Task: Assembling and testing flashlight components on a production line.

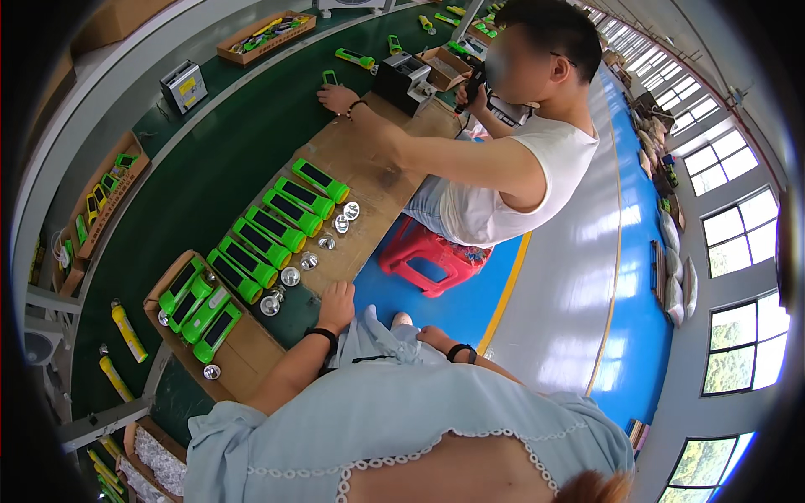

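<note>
My left hand (337, 307) rests at the table's near edge, its fingers curled in with nothing showing in them. My right hand (435, 339) lies over my lap, loosely closed, with no object visible in it. Ahead of my left hand is a row of green flashlights with dark panels (262, 237) and yellow ends. Loose silver reflector cups (290, 276) lie along their near ends. To the left, an open cardboard box (251, 352) holds several more green flashlights (189, 303), with a reflector cup (212, 371) beside them.
A co-worker (524, 159) sits ahead on a red stool (436, 260), one hand reaching across the table, the other holding a black tool (475, 86). Near that person stands a black machine (405, 84). Yellow flashlights (128, 331) and parts boxes (267, 38) lie on the green surface beyond.
</note>
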The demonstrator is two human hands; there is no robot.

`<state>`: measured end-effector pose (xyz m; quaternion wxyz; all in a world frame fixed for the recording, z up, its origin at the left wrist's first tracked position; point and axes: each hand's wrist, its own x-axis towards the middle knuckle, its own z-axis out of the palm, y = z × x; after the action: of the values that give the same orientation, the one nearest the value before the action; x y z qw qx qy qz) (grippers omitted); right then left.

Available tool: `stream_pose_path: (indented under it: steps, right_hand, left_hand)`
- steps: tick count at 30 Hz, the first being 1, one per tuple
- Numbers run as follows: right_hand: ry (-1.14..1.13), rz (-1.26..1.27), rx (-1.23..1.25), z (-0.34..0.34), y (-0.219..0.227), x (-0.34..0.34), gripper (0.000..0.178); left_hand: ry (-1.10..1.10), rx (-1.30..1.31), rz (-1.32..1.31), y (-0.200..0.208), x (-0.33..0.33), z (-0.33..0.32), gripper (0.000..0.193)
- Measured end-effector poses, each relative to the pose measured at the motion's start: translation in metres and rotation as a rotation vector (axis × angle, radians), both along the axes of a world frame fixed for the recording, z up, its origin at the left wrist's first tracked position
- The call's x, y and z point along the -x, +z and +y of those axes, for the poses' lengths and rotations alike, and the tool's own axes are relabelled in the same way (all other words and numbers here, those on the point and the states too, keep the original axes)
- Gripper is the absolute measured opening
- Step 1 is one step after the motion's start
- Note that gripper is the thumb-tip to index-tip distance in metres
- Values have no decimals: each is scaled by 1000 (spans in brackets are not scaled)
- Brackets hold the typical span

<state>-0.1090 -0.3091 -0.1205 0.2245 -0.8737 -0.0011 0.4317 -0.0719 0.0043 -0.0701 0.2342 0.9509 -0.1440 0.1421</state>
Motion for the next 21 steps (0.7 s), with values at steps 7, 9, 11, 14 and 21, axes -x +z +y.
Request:
stream_pose_path:
  steps: [7,9,11,14,21]
  right_hand:
    - [-10,16,35,6,4,5,42]
    - [1,15,34,3,-2,8,42]
    - [14,20,31,5,1,10,43]
    - [-65,63,29,5,2,11,44]
    - [-40,37,16,9,3,6,43]
  left_hand:
    - [15,-13,16,3,2,2,8]
    - [7,0,35,2,4,1,8]
    - [6,21,23,1,5,1,8]
    - [-5,63,7,-2,6,2,10]
    - [3,80,-14,1,4,1,8]
